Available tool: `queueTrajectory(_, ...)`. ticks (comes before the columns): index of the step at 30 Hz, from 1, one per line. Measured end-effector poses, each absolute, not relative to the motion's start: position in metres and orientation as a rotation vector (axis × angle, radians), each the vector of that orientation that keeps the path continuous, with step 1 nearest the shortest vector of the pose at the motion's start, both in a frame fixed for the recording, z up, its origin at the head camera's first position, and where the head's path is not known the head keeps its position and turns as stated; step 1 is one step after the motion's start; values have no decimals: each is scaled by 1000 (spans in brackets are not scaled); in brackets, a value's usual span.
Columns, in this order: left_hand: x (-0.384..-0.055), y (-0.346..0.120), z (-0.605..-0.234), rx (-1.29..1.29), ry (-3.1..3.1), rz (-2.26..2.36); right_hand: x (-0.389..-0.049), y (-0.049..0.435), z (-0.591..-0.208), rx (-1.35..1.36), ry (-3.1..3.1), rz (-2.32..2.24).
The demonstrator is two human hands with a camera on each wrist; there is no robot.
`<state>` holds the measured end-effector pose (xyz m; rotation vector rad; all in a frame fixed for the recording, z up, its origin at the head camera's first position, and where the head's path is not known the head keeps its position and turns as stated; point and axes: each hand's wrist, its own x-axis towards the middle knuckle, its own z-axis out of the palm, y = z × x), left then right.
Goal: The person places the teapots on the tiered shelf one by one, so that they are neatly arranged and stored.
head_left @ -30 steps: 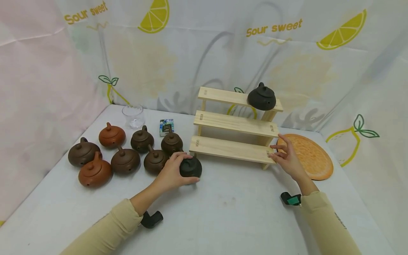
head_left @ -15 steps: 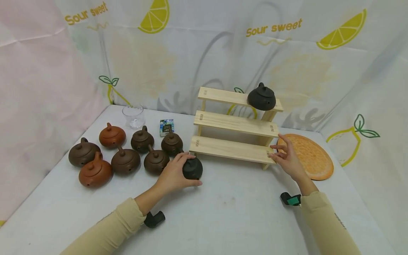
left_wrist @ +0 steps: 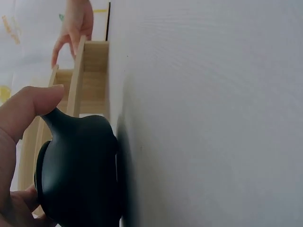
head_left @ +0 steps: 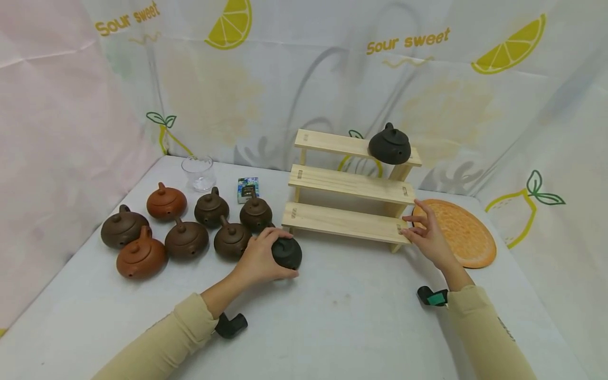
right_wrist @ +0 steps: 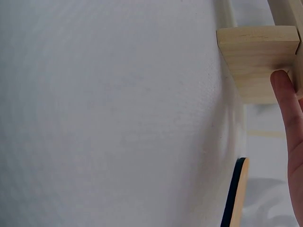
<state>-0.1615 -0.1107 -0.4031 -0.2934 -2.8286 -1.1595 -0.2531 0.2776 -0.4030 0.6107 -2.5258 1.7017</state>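
Note:
My left hand [head_left: 261, 258] holds a small black teapot [head_left: 287, 254], its thumb at the near side and fingers at the far side. In the left wrist view, the thumb tip is right at the spout of the teapot [left_wrist: 78, 165], whose base is close to the white table. A three-tier wooden display shelf [head_left: 347, 224] stands to the right of it. At the shelf's right end, my right hand [head_left: 429, 240] touches the boards with spread fingers. The right wrist view shows one fingertip [right_wrist: 280, 78] against the shelf's side support [right_wrist: 255, 66]. Another black teapot [head_left: 390, 145] sits on the top tier.
Several brown and reddish teapots [head_left: 187, 240] cluster at the left, one right beside my left hand. Behind them are a clear glass bowl [head_left: 198, 171] and a small patterned box [head_left: 248, 190]. A round orange-tan board [head_left: 461, 235] lies right of the shelf.
My left hand and the black teapot have shifted slightly right, mostly in the first half second. The right hand and the shelf have stayed in place.

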Motion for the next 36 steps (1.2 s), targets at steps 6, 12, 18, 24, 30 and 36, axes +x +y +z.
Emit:
queueTrajectory(6,-160,-114,-404,-314,-2807,-1268,-254,278,-403,608,-2524,1702)
queueTrajectory(12,-157,-116,-399,-342,-2760,-1393,-254,278,-404,615,-2518,1710)
queueTrajectory(18,-157,-119,-391,-424,-2716,-1399,-254,278,-404,614,-2518,1716)
queueTrajectory(24,-165,-121,-378,-566,-2632,-1412,-255,278,-404,606,-2523,1723)
queueTrajectory(30,-176,-119,-361,-637,-2612,-1436,-255,278,-404,619,-2509,1730)
queueTrajectory(36,-186,-113,-348,-709,-2565,-1457,-255,278,-403,613,-2506,1737)
